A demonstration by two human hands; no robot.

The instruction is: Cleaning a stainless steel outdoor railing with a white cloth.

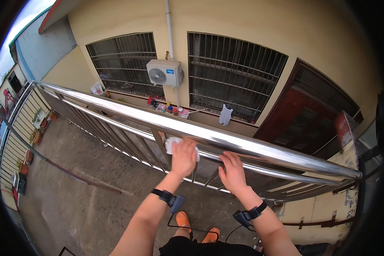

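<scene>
A shiny stainless steel railing (pixel 192 128) runs across the view, with a thick top rail and a thinner rail (pixel 252 169) below it. My left hand (pixel 184 156) presses a white cloth (pixel 172 145) against the thinner rail, near an upright post. To its right, my right hand (pixel 233 169) is at the thinner rail, fingers slightly spread, holding nothing; whether its fingertips touch the metal I cannot tell. Each wrist wears a black strap with a small cabled device.
Potted plants (pixel 36 136) line the side railing at left. Beyond the railing are an air conditioner's outdoor unit (pixel 164 73), barred windows (pixel 233 73), a ledge with jars (pixel 172 110) and a dark red door (pixel 307 108). A curved pipe (pixel 76 177) crosses the lower left.
</scene>
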